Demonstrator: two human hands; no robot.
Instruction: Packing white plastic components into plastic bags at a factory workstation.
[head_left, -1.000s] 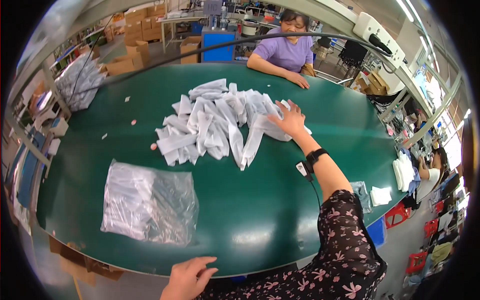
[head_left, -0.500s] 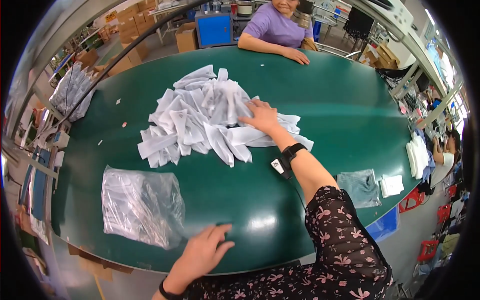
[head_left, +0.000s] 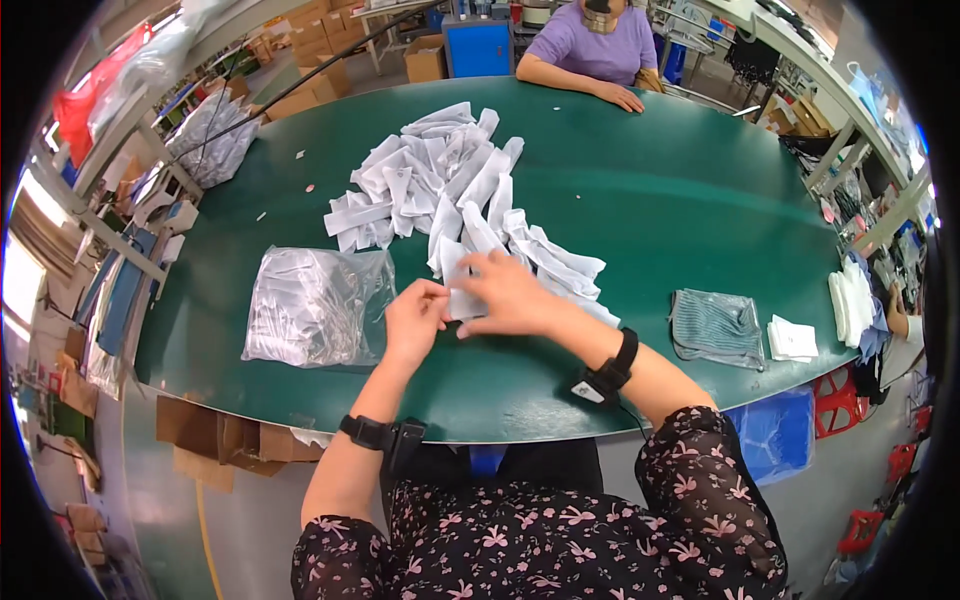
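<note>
White fabric strips with pointed ends, like shirt collars, lie in a loose pile [head_left: 420,180] on the green table. Part of the pile trails toward me and to the right. My left hand [head_left: 412,325] pinches the near end of one white fabric strip [head_left: 462,295], thumb against fingertips. Over the same strip arches my right hand [head_left: 510,295], its fingers spread apart and its thumb beside the strip's near edge. The right palm hides part of the strips beneath. Left of my left hand sits a clear plastic bag [head_left: 315,305] with more white pieces inside.
A bagged grey-green ribbed textile [head_left: 715,328] and a small white stack [head_left: 792,338] lie at the table's right. Across the table, a person in purple rests a forearm [head_left: 590,85] on its edge. A blue bin [head_left: 775,435] stands below the right edge.
My right hand has drawn back from the pile, and some strips now trail nearer to me. My left hand has moved up from the table edge and taken hold of a strip. The view has shifted.
</note>
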